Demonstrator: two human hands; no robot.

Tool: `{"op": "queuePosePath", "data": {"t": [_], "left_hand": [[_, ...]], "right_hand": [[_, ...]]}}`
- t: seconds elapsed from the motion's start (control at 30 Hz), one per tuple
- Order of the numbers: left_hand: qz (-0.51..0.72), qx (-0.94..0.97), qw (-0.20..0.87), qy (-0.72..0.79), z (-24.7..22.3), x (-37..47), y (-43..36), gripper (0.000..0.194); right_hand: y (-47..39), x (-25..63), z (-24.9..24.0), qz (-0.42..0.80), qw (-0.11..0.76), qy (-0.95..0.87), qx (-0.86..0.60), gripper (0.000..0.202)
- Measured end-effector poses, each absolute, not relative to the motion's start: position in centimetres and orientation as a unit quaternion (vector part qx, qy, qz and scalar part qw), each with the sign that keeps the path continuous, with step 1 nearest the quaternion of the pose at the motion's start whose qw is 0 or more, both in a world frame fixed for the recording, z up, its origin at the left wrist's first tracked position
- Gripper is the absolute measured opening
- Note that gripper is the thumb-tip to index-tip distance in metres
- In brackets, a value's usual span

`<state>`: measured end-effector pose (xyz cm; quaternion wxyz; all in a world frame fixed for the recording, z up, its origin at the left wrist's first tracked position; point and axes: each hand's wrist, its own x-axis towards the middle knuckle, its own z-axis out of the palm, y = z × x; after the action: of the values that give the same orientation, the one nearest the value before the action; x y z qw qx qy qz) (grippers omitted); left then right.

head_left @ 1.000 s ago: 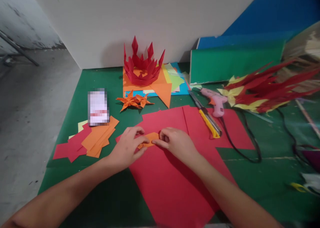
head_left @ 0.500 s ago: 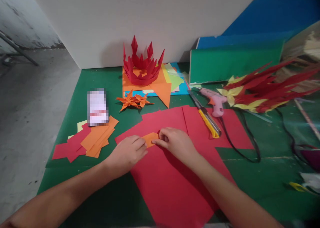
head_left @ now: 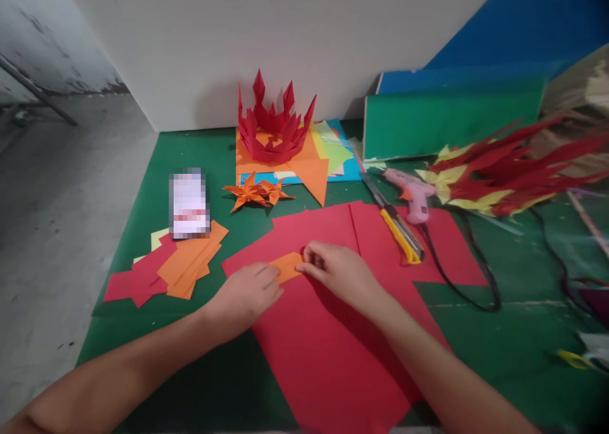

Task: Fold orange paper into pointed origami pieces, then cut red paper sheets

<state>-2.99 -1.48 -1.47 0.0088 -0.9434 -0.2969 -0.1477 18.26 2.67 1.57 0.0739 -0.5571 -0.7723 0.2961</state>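
Carefully, the right hand (head_left: 330, 269) was pinching the right end of a small orange paper piece (head_left: 288, 268) between the thumb and the forefinger. The left hand (head_left: 247, 294) lay with its back upward and its fingers bent over the left end of the same piece; its thumb was hidden, so I could not tell whether it pinched the paper or only pressed on it. The orange piece was between the two hands, above the large red sheets (head_left: 323, 332) which covered the middle of the green table (head_left: 228, 383). To the left, near the left forearm, there were smaller orange pieces (head_left: 190, 256) and red pieces (head_left: 147, 272) in a loose pile, and just behind them a phone (head_left: 189, 202) with a blurred screen. Farther back, two orange paper stars (head_left: 250, 194) lay in front of a red paper crown (head_left: 273, 148) — this one stood upright on coloured sheets (head_left: 309, 174). On the right side, a yellow cutter (head_left: 397, 231) was lying on the red paper, its blade out, just beside a pink glue gun (head_left: 416, 199). Behind the gun was a bundle of red and yellow paper strips (head_left: 495, 167).
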Motion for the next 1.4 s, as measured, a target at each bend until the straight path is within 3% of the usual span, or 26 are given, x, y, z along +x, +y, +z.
{"op": "queuePosePath", "data": {"t": [0.17, 0.33, 0.7, 0.8, 0.9, 1.03, 1.4], "left_hand": [[-0.137, -0.931, -0.013, -0.337, -1.5, -2.5, -1.1, 0.025], [-0.075, -0.930, -0.051, -0.355, -0.8, -2.3, -1.2, 0.031], [-0.089, -0.893, -0.176, -0.405, 0.1, -2.7, -1.6, 0.032], [-0.122, -0.903, -0.140, -0.388, -0.5, -2.6, -1.6, 0.029], [-0.149, -0.916, -0.093, -0.360, -0.9, -2.6, -1.2, 0.029], [-0.172, -0.916, -0.078, -0.354, -0.9, -2.7, -0.6, 0.031], [-0.112, -0.903, -0.027, -0.413, -0.6, -2.3, -1.2, 0.034]], "right_hand": [[2.1, 18.1, 1.2, 0.272, 0.090, -0.770, -0.571, 0.023], [1.9, 17.7, 1.1, 0.248, 0.088, -0.780, -0.568, 0.023], [2.8, 19.5, 1.3, 0.329, 0.116, -0.752, -0.559, 0.013], [2.9, 19.6, 0.6, 0.352, 0.162, -0.739, -0.550, 0.003], [2.8, 19.3, 0.3, 0.333, 0.210, -0.755, -0.524, 0.017], [2.4, 18.5, 0.4, 0.292, 0.193, -0.796, -0.493, 0.022], [2.0, 17.9, -0.2, 0.280, 0.195, -0.788, -0.512, 0.010]]}}
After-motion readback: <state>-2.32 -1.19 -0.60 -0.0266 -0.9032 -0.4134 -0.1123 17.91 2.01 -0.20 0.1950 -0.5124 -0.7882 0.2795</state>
